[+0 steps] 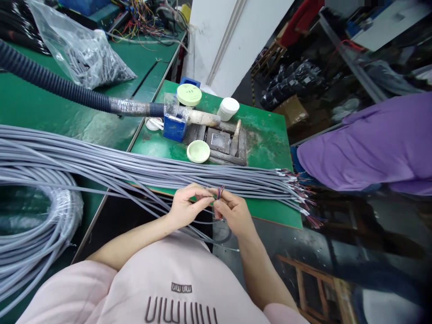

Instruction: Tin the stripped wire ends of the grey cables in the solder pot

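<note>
In front of my chest, several thin coloured wires (219,192) stick up between my fingertips. My right hand (234,212) pinches them from the right, thumb against the bent fingers. From the left, my left hand (189,204) meets it with thumb and index finger pressed together at the same wires. My fingers hide the lower part of the wires. Just beyond both hands lies a long bundle of grey cables (189,173), its stripped ends (300,191) showing coloured wires at the right. A few loose grey cables pass below my hands.
Behind the bundle stand a soldering pot (220,140), a small pale-green dish (198,151), a white tub (228,109) and a blue box (174,127) under a black corrugated hose (67,87). Coiled cable (64,216) lies left. A person in a purple top (367,139) is at the right.
</note>
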A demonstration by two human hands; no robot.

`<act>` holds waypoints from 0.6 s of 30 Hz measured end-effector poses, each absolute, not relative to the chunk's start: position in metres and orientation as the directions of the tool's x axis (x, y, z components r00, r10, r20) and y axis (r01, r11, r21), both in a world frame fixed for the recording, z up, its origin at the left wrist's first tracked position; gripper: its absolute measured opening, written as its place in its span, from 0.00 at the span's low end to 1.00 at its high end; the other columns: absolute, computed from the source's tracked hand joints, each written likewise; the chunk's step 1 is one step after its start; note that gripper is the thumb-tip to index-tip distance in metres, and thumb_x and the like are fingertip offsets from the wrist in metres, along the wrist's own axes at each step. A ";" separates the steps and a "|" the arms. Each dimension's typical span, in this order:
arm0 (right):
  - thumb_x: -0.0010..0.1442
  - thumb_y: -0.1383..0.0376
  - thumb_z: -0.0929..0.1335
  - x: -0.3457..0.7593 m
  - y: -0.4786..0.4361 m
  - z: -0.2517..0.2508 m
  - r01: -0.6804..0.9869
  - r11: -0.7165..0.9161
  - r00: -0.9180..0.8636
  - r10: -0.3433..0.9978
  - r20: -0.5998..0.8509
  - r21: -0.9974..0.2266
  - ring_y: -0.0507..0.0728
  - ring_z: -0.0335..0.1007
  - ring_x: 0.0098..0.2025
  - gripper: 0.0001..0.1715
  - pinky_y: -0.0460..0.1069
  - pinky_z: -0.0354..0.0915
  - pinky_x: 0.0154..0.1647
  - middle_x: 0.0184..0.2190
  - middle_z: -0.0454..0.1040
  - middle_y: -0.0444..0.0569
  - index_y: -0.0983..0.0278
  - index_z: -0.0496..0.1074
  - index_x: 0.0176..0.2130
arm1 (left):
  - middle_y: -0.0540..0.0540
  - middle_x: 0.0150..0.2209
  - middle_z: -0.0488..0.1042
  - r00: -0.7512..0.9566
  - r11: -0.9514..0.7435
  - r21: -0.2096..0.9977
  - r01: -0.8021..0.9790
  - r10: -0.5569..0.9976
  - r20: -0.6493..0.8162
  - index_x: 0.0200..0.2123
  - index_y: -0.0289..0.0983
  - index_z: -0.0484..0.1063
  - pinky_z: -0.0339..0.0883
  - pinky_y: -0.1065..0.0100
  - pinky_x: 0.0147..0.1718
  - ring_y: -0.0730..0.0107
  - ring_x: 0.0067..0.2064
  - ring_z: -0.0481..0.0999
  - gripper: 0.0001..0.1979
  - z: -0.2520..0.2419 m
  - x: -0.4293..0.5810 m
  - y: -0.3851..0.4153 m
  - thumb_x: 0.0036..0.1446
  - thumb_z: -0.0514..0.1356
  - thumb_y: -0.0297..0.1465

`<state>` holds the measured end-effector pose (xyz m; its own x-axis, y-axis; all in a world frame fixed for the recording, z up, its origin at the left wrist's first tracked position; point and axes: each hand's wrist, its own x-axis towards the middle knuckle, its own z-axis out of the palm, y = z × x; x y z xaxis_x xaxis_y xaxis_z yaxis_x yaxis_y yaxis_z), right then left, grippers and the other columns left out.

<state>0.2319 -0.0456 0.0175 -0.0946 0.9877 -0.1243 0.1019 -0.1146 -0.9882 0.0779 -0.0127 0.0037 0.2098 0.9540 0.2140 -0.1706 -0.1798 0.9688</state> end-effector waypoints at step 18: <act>0.60 0.63 0.66 0.241 0.017 0.056 0.676 0.307 -0.028 0.919 0.393 -0.670 0.53 0.63 0.28 0.12 0.48 0.60 0.31 0.24 0.68 0.45 0.62 0.71 0.25 | 0.48 0.28 0.75 0.190 -0.082 0.984 -0.156 0.975 0.112 0.32 0.36 0.74 0.67 0.68 0.33 0.71 0.30 0.72 0.08 0.001 0.077 0.009 0.53 0.64 0.35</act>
<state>0.2415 0.0167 0.0559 -0.0279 0.9191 0.3930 0.6755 0.3071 -0.6703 0.0770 0.0094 0.0010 0.1903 0.9754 0.1116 -0.1565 -0.0821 0.9843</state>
